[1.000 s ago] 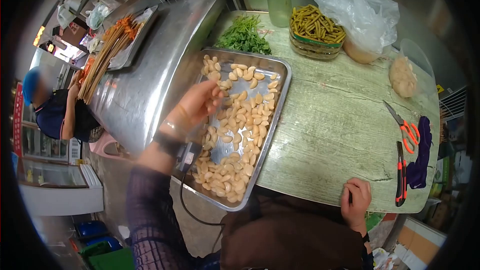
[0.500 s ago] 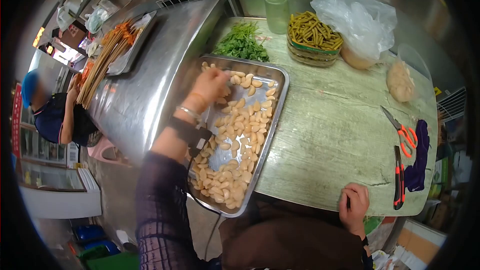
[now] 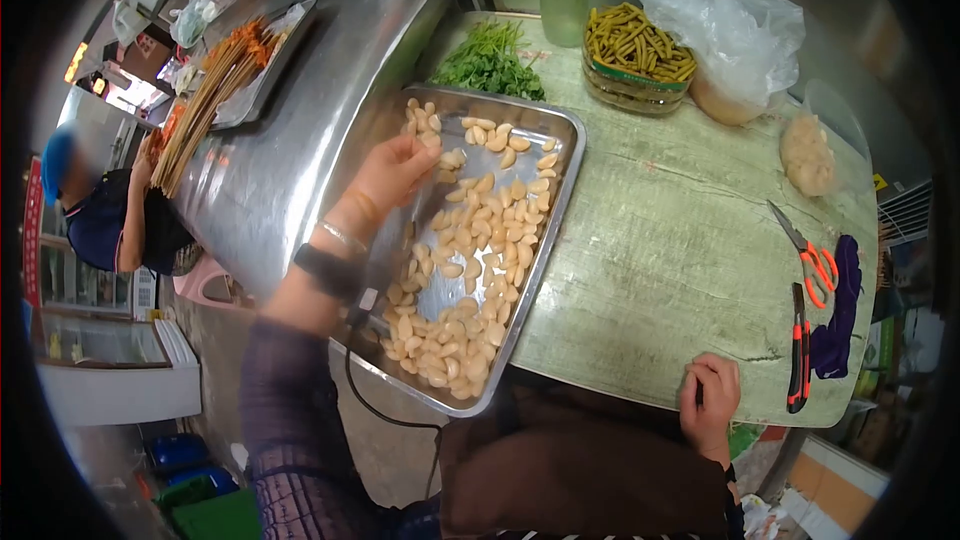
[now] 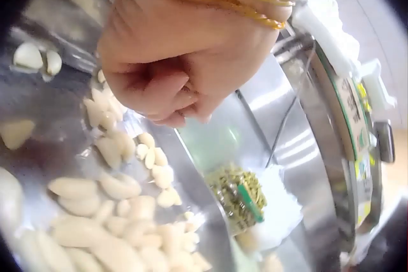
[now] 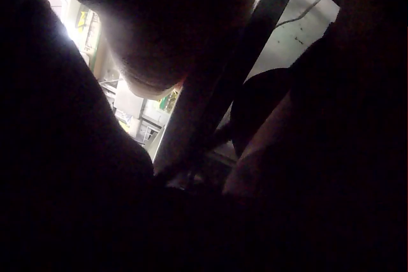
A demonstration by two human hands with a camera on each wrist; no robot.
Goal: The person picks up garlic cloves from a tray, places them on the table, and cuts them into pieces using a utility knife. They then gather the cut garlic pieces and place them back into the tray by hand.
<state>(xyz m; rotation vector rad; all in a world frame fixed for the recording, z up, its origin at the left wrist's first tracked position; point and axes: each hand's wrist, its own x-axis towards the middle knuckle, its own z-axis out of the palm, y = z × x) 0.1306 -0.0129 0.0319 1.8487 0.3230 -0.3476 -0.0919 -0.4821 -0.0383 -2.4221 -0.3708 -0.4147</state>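
A metal tray point(image 3: 545, 270) of peeled garlic cloves point(image 3: 445, 348) lies across the left end of the green table point(image 3: 640, 240). Over its far left part, my left hand point(image 3: 385, 178) has thumb and fingertips drawn together right beside a few cloves. In the left wrist view, the curled fingers of the left hand point(image 4: 175, 71) show a small pale edge at the pinch, mostly hidden by the fingers. My right hand point(image 3: 712, 395) rests at the table's front edge, fingers loosely curled. The right wrist view is mostly dark.
Cilantro point(image 3: 490, 62), a green jar point(image 3: 562, 2), a glass bowl of cut green beans point(image 3: 640, 55) and plastic bags point(image 3: 725, 20) stand behind. At right lie scissors point(image 3: 815, 258), a utility knife point(image 3: 798, 350) and purple cloth point(image 3: 838, 310). A person point(image 3: 110, 210) handles skewers point(image 3: 215, 105) at left.
My left hand reached farther over the far left cloves half a second ago, then drew back slightly toward the lower left. My right hand stays at the table edge.
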